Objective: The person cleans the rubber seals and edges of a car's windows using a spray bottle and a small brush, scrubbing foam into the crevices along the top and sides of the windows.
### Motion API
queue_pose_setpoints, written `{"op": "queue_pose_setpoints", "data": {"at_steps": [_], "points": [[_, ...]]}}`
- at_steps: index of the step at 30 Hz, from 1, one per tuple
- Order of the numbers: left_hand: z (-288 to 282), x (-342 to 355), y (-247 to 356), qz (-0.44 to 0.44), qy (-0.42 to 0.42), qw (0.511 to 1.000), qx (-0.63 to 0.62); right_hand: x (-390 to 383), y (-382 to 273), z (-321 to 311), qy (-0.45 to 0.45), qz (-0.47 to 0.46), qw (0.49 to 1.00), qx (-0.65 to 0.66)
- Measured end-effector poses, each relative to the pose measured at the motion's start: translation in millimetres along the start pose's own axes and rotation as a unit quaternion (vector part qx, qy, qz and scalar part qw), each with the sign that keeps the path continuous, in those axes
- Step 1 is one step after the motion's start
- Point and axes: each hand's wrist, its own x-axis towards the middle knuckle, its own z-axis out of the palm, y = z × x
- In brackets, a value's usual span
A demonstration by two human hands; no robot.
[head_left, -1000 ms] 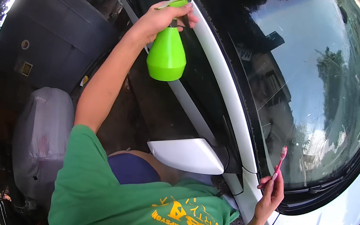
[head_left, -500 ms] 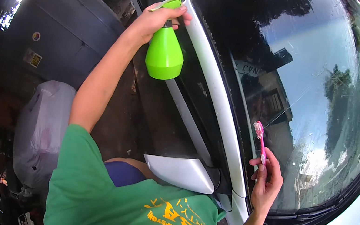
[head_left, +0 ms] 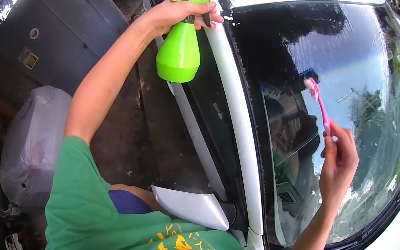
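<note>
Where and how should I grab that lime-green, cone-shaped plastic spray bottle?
I'd grip the green spray bottle at its narrow neck, under the head, coming from the left, behind the nozzle. The body flares out below, so the neck should wrap more easily, and the black trigger on the right lies within finger reach. The bare left hand holds it there.

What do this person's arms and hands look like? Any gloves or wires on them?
These are ordinary human arms with no wires. The left hand and right hand are ungloved, and no watch shows on either wrist. The forearms are bare. Short green sleeves belong to a green shirt with yellow lettering.
</note>
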Motion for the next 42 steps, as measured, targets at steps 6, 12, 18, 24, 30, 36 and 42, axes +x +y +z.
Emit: {"op": "queue_pose_setpoints", "data": {"at_steps": [6,12,18,24,30,36,42], "points": [[1,7,0,-0.020,-0.043,0.999,0.010,94,-41,45,-0.031,-0.078,0.994,-0.073],[-6,20,-15,-0.017,-0.048,0.999,0.004,149,-52,110,-0.005,-0.173,0.968,-0.181],[-10,13,-15,0.026,-0.070,0.997,0.000,169,-57,116,-0.016,-0.111,0.967,-0.229],[-7,13,-26,-0.007,-0.068,0.997,-0.039,200,-28,99,-0.069,-0.029,0.990,-0.121],[-11,17,-28,0.020,-0.085,0.996,-0.017,179,-46,148,-0.102,-0.088,0.977,-0.164],[-14,13,-23,0.016,-0.074,0.996,-0.050,201,-31,132,-0.074,-0.060,0.979,-0.179],[-30,13,-28,0.018,-0.134,0.991,0.001,222,-17,97,-0.125,-0.057,0.980,-0.146]]}}
